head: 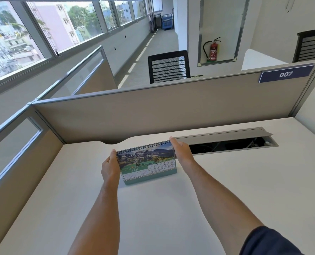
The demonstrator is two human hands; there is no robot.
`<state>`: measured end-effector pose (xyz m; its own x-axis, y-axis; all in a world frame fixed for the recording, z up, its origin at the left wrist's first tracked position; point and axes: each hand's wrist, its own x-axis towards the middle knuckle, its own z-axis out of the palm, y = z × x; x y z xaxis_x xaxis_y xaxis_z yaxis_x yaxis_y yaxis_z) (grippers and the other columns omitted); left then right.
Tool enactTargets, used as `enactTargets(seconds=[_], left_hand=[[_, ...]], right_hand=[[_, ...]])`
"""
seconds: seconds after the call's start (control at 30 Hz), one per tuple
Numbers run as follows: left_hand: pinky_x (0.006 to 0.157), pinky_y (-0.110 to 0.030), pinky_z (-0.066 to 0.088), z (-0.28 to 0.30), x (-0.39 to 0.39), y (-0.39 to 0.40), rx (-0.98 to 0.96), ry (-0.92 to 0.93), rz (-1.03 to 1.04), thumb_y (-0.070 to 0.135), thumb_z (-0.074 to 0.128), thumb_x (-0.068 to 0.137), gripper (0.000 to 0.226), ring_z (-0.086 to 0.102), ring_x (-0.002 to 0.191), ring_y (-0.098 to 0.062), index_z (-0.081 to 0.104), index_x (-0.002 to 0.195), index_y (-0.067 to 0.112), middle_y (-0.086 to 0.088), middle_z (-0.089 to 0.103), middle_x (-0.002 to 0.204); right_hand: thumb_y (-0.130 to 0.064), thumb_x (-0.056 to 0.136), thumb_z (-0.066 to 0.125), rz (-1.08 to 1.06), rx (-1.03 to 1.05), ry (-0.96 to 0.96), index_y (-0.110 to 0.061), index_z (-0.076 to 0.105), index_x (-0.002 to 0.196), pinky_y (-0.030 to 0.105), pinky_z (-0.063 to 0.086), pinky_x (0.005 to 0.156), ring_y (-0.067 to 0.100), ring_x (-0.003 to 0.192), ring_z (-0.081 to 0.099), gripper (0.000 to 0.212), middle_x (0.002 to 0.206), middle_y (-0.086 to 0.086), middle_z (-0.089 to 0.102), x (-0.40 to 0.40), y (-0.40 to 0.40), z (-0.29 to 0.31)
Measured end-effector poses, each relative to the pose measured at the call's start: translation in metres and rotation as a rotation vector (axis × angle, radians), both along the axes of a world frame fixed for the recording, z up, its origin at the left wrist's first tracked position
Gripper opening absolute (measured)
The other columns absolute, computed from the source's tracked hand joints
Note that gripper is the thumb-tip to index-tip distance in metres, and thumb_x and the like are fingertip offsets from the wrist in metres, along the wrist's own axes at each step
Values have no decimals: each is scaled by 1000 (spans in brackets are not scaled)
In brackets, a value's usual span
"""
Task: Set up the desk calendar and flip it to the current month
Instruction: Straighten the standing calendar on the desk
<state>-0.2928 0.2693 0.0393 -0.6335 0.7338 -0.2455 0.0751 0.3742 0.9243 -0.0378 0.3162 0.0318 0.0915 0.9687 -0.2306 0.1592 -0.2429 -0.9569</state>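
Two hands are gripping the desk calendar (pixel 149 163), which is standing on the white desk (pixel 226 181) showing JUNE. Left hand (pixel 109 167) is clasping its left edge; right hand (pixel 182 151) is pinching the top right corner by the spiral binding (pixel 143 146), just before the open cable tray (pixel 226 142).

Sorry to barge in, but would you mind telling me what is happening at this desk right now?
A person is setting up a spiral-bound desk calendar on the white desk. The left hand grips its left edge and the right hand holds the top right corner by the spiral. The calendar stands upright on its base, with the June page and a mountain photo facing the person.
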Motion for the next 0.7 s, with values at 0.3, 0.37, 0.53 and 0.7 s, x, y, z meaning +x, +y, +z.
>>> enactTargets(seconds=[0.3, 0.37, 0.53, 0.7], left_hand=[[82, -43, 48, 2, 0, -11, -48, 168, 54, 79, 43, 83, 66, 62, 96, -31, 53, 92, 14, -8, 64, 101], [82, -42, 45, -1, 5, -22, 19, 340, 47, 71, 43, 90, 61, 59, 102, -33, 53, 107, 13, -10, 58, 115], [108, -46, 37, -2, 11, -43, 174, 1014, -190, 25, 50, 98, 56, 37, 144, -31, 38, 151, 13, -9, 36, 161], [111, -43, 34, 3, 15, -48, 109, 1181, -419, 24, 44, 87, 72, 27, 153, -21, 32, 157, 12, -4, 31, 165]], right_hand=[[-75, 88, 56, -195, 150, -71, -19, 41, 67, 31, 37, 56, 13, 59, 43, 62, 65, -3, 47, 2, -17, -6], [-78, 89, 50, -227, 223, -146, -20, 42, 68, 31, 39, 58, 12, 63, 47, 62, 70, -8, 51, 1, -23, -6], [-44, 104, 55, -75, 754, -592, -18, 68, 122, 37, 54, 99, 17, 118, 62, 35, 126, 0, 69, 11, -36, -12], [-41, 109, 42, 222, 862, -875, -13, 45, 157, 36, 34, 124, 17, 155, 34, 56, 165, 3, 42, 12, -40, -13]])
